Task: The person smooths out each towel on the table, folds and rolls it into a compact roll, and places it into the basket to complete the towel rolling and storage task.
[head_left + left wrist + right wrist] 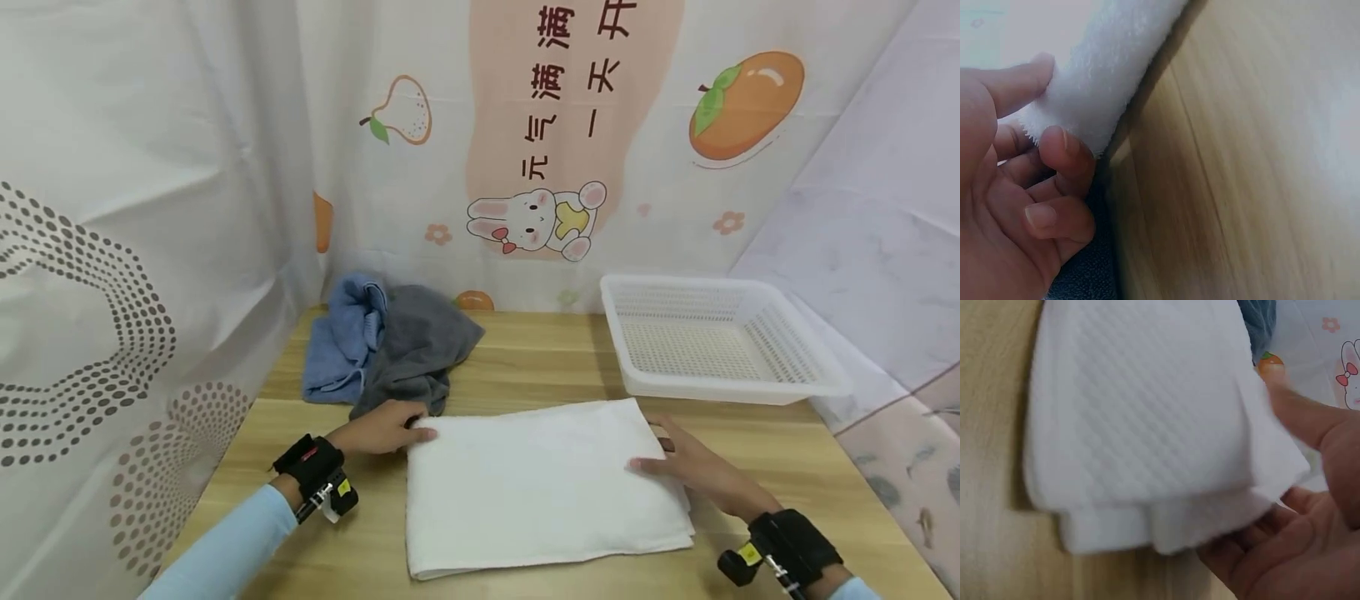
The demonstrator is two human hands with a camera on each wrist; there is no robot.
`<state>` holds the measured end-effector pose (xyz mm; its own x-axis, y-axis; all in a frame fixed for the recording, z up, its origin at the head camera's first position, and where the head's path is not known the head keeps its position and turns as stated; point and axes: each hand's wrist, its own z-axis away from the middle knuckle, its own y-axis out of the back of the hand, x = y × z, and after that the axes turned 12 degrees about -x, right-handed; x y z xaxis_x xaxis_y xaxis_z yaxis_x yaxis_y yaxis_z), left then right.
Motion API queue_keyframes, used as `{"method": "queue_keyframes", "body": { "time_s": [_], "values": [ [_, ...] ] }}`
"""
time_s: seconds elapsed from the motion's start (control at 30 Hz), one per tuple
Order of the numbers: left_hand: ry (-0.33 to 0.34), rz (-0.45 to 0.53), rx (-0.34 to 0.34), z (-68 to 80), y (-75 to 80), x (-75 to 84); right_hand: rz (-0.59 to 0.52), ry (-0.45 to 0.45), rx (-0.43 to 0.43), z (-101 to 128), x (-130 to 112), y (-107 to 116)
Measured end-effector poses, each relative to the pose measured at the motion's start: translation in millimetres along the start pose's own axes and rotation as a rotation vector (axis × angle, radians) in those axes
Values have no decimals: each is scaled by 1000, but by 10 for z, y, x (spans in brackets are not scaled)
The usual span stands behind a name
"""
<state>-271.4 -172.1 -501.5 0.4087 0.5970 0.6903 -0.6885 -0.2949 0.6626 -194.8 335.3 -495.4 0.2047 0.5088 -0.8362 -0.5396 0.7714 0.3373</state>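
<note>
A folded white towel (540, 492) lies on the wooden table with its layers stacked. My left hand (382, 427) pinches its far left corner, thumb on top and fingers curled beneath; the left wrist view shows the fluffy corner (1097, 81) between them. At the right edge, my right hand (697, 467) holds the far right part, its thumb over the cloth and its fingers under the layers. In the right wrist view the towel's end (1147, 425) shows a quilted pattern, with loose layers (1210, 519) hanging slightly apart.
A blue towel (337, 350) and a dark grey towel (420, 342) lie crumpled at the back left, close beyond my left hand. At the back right stands a white plastic basket (735, 387). Printed curtains (420, 192) hang behind and beside the table (540, 342).
</note>
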Motion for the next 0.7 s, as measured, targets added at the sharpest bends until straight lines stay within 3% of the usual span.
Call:
{"method": "queue_keyframes", "body": {
  "time_s": [0.1,0.2,0.27,0.33,0.4,0.47,0.57,0.7],
  "values": [
    [19,8,33,2,12,-34,3,71,-10,23,-37,-7],
    [34,-39,69,-10,-12,-46,89,109,71,5,-77,-38],
    [43,-68,101,-1,-20,-52,254,125,145,-36,-128,-73],
    [51,-81,120,4,-29,-60,491,151,245,-61,-160,-135],
    [55,-89,130,6,-34,-67,704,222,342,-84,-191,-229],
    [55,-104,134,5,-30,-73,844,314,374,-107,-228,-346],
    [63,-127,139,-2,-11,-69,918,393,221,-130,-279,-514],
    [75,-137,128,-19,-5,-64,845,283,-56,-104,-300,-643]
  ]
}}
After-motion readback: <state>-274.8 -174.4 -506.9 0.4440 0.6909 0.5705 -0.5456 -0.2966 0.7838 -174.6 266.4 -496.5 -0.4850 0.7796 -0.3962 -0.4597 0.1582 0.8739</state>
